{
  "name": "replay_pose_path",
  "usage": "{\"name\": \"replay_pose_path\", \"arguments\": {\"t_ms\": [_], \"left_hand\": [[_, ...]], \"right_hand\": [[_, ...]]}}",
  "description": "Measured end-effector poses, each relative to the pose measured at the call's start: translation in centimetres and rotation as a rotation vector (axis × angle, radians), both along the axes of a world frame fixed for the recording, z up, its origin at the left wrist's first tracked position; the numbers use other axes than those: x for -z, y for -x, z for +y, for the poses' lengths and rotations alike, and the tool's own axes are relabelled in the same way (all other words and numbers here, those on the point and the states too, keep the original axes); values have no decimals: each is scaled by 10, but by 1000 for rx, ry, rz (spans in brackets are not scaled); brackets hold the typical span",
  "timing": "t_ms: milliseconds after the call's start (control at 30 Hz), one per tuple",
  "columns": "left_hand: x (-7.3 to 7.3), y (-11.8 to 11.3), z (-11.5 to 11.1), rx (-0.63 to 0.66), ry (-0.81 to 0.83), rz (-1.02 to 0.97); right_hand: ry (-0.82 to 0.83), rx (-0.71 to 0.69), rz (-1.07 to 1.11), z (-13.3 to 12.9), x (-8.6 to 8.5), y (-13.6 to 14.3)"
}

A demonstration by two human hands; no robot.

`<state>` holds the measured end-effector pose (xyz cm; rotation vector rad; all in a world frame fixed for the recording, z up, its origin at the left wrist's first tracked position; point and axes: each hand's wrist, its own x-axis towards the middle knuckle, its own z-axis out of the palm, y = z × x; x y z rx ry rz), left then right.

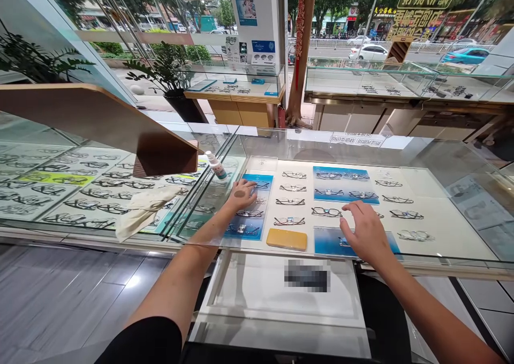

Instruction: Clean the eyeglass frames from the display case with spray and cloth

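1. An eyewear shop is showing here: glass display counters (361,155) are filling the room, each holding rows of spectacle frames (327,212) laid out on white and blue trays.
2. A small spray bottle (216,165) and a folded cloth (144,210) are lying on the glass top.
3. A poster (244,2) showing a face wearing glasses is hanging on a pillar behind.
4. Large windows are looking out onto a street with parked cars (368,52) and reversed yellow signage (421,5).
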<state>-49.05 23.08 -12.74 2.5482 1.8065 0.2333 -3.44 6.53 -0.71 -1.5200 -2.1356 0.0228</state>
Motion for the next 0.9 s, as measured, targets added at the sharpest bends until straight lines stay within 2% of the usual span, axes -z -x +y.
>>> {"name": "replay_pose_path", "arguments": {"t_ms": [100, 200, 300, 400, 500, 633, 700, 767, 800, 833, 900], "left_hand": [[-4, -7, -7, -36, -14, -12], [-12, -19, -28, -105, -46, -31], [-24, -34, -65, -110, -69, -43], [-42, -49, -113, -6, -22, -48], [-70, -62, -164, 43, 190, -67], [-127, -69, -235, 201, 614, -184], [-153, -68, -270, 217, 686, -243], [-168, -65, -302, 271, 606, -260], [-170, -63, -315, 311, 522, -236], [-168, -62, -326, 311, 410, -190], [-158, -59, -340, 199, 173, -84]], "right_hand": [[1, 1, 1, 0, 0, 0], [-2, -1, 0, 1, 1, -1], [-7, -9, -13, 3, 3, -4], [-24, -21, -30, 4, 7, -6], [-46, -36, -31, 6, 9, -7], [-34, -45, -7, 9, 9, -9], [5, -57, 39, 8, 6, -12], [78, -61, 122, 2, 1, -16], [123, -58, 166, -3, -2, -19], [167, -54, 205, -10, -6, -21], [228, -47, 253, -28, -14, -25]]}}
